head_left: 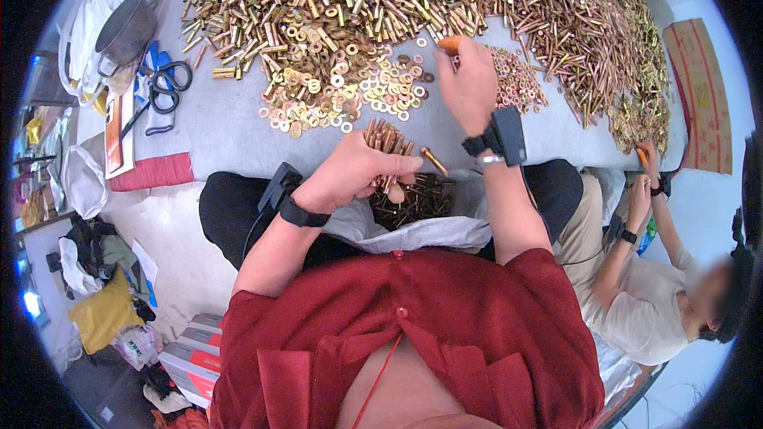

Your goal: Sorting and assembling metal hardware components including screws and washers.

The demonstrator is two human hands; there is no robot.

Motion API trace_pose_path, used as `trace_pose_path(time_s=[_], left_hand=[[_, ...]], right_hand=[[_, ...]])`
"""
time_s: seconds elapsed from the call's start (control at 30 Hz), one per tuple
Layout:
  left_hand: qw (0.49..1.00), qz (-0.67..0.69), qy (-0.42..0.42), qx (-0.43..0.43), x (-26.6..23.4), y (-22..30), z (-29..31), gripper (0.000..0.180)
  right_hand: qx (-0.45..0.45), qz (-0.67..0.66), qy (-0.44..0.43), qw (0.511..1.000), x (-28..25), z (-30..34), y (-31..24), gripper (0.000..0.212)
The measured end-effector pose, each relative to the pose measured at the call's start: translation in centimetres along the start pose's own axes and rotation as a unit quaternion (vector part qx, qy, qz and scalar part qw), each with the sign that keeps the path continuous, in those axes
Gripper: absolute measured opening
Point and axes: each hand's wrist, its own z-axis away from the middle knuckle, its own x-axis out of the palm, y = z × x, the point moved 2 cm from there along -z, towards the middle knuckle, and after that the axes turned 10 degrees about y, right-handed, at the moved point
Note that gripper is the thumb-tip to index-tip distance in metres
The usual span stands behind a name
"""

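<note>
In the head view, the left hand clasps a bunch of coppery bolts above an open white bag. The right hand curls over the worktop beside small nuts; whether it pinches anything, I cannot tell.

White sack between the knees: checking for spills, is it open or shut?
Open: the sack gapes, showing metal pieces inside, near the left hand.
</note>
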Motion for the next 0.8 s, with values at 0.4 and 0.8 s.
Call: trace_pose_path(time_s=[0.4, 0.8], left_hand=[[0.958, 0.277, 0.052, -0.057, -1.3, -1.4, -1.2, 0.021], [0.99, 0.139, 0.007, -0.021, -0.3, -1.5, -1.1, 0.022]], right_hand=[[-0.074, 0.023, -0.043, 0.996, 0.7, -0.6, 0.8, 0.022], [-0.103, -0.181, -0.131, 0.969, -4.9, 4.1, -4.6, 0.019]])
